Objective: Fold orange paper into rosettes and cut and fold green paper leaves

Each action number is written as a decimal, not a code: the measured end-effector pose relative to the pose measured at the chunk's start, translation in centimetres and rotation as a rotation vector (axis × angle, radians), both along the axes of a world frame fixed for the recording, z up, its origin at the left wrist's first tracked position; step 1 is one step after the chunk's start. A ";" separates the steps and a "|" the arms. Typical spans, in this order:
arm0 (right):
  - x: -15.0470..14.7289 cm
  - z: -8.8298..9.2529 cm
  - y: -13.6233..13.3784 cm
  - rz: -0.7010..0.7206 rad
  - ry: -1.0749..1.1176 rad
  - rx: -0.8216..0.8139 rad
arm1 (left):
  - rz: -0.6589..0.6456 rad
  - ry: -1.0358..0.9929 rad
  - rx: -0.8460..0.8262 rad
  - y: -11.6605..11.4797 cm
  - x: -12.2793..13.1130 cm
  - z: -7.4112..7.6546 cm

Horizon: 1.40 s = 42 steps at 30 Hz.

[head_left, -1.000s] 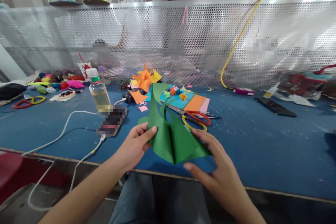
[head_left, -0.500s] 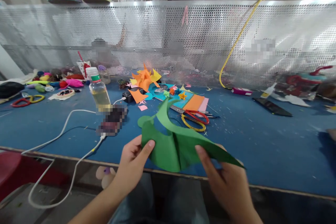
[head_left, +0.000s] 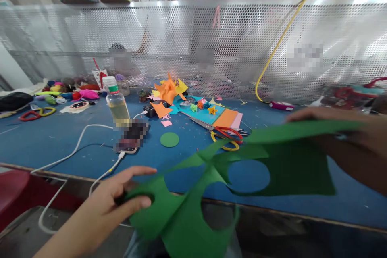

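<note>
A green sheet of paper (head_left: pixel 193 205) with rounded cut-outs is spread out over the table's front edge. My left hand (head_left: pixel 127 193) pinches its left end between thumb and fingers. At the other end, my right hand (head_left: pixel 341 129) is closed on the paper, blurred, its fingers partly hidden behind the sheet. Flat on the table beyond the paper lies a green paper circle (head_left: pixel 169 140). Scissors with red and yellow handles (head_left: pixel 226 139) rest just past the sheet, partly overlapped by it.
A bottle of yellowish liquid (head_left: pixel 117 107) stands behind a phone (head_left: pixel 133 136) plugged into a white cable (head_left: pixel 83 137). Orange paper pieces (head_left: pixel 168 90), coloured sheets (head_left: pixel 225 119) and paper stars lie at the back middle. A perforated metal panel (head_left: pixel 181 44) borders the blue table (head_left: pixel 75 153).
The green paper has been unfolded and spread wide. My right hand moved right and up, my left hand left and down. The green circle is now fully uncovered.
</note>
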State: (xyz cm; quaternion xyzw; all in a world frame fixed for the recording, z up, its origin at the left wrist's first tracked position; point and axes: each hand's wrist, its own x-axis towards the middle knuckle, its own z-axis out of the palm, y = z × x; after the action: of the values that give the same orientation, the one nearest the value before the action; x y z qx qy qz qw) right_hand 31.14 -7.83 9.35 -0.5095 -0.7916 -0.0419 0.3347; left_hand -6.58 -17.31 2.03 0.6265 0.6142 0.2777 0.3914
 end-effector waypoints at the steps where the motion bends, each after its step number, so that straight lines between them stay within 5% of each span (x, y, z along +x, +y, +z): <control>1: -0.6 1.1 1.4 0.017 -0.130 0.050 | -0.020 -0.011 -0.033 -0.4 0.3 -0.6; 4: -4.2 3.4 6.4 0.037 -0.434 0.001 | -0.002 0.007 -0.064 -0.9 1.9 -2.9; 7: -9.1 2.9 11.3 0.273 -0.600 -0.057 | 0.021 -0.021 -0.055 -0.6 3.9 -4.3; 10: -13.8 0.1 15.4 0.290 -0.592 -0.037 | -0.003 -0.098 -0.103 0.2 5.5 -4.5; 15: -19.7 -6.2 19.6 0.315 -0.563 0.056 | 0.190 0.039 -0.049 1.1 6.9 -4.8; 20: -21.8 -11.9 20.9 0.354 -0.563 0.117 | 0.114 0.190 -0.013 1.9 6.4 -5.0; 24: -21.6 -13.6 21.0 0.337 -0.529 0.140 | 0.055 0.386 -0.024 2.6 5.2 -4.5; 29: -20.6 -9.5 18.6 0.258 -0.383 0.201 | 0.087 0.801 0.092 1.7 4.2 -3.2; 33: -19.2 -6.3 11.3 0.289 -0.333 0.203 | 0.130 0.880 0.633 0.6 4.5 -1.7; 38: -15.8 -9.5 1.1 0.577 -0.468 -0.030 | -0.251 0.902 0.849 1.6 7.2 -2.3; 42: -12.9 -13.0 -1.3 0.552 -0.479 -0.233 | -0.401 0.873 0.857 2.7 9.2 -5.2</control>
State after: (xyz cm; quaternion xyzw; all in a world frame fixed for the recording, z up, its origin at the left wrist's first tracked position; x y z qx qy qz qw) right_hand 18.22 -9.13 -3.64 -0.2878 -0.9542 0.0222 0.0784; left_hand 2.61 -14.65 -3.19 0.8853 0.4226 0.1392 -0.1354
